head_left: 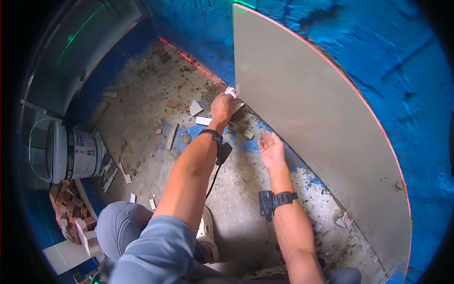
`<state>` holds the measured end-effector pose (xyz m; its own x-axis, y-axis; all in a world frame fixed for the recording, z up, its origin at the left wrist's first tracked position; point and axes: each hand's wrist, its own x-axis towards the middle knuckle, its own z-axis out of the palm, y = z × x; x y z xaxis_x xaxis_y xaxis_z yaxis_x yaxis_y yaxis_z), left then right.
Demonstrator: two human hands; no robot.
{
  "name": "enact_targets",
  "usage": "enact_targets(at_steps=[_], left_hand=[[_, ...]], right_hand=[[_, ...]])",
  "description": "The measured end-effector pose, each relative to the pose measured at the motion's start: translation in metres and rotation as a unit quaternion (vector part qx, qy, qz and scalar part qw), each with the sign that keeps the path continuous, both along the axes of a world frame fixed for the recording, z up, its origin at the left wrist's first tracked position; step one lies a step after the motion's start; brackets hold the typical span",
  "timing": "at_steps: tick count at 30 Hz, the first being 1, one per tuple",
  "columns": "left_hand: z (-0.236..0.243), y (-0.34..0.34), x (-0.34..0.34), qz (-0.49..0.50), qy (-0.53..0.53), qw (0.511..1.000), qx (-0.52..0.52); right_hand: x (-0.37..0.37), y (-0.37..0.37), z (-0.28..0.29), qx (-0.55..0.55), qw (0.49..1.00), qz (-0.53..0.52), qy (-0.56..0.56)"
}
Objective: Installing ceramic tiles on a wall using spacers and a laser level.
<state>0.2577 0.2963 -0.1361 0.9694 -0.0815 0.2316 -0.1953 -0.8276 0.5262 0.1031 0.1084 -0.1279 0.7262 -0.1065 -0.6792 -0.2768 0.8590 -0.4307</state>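
Note:
A large grey tile panel (302, 109) leans against the blue wall, its lower edge just above the floor. My left hand (222, 108) reaches to the panel's lower left corner. Its fingers are closed on a small white piece with red marks (231, 91), set against that corner; its exact kind is unclear. My right hand (271, 147) is held lower down, near the panel's bottom edge, palm turned up and fingers stretched, with nothing in it. Another small white and red piece (347, 219) sits under the panel's bottom edge further right.
White tile scraps (195, 108) and a wood strip (172, 136) litter the rough concrete floor (236, 189). A white bucket (71, 150) lies tipped at the left, above stacked red bricks (71, 208). A red laser line (194, 63) runs along the wall's foot.

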Motion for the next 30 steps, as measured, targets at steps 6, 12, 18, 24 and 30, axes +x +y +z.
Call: enact_targets(at_steps=[6, 12, 18, 24, 30], left_hand=[[0.0, 0.01, 0.012, -0.04, -0.04, 0.996, -0.069], [-0.013, 0.006, 0.019, -0.044, -0.004, 0.996, -0.076], [-0.001, 0.002, 0.023, -0.022, 0.038, 0.998, -0.051], [0.006, 0.005, 0.026, -0.027, 0.043, 0.998, -0.034], [0.009, 0.017, 0.03, -0.071, 0.066, 0.994, -0.054]], right_hand=[[0.069, 0.045, -0.007, 0.007, 0.999, -0.036, 0.009], [0.062, 0.048, -0.008, -0.071, 0.994, 0.047, 0.064], [0.045, 0.071, 0.033, -0.127, 0.98, 0.019, 0.155], [0.074, 0.087, 0.03, -0.069, 0.988, -0.034, 0.137], [0.105, 0.093, 0.015, -0.02, 0.993, -0.055, 0.102]])
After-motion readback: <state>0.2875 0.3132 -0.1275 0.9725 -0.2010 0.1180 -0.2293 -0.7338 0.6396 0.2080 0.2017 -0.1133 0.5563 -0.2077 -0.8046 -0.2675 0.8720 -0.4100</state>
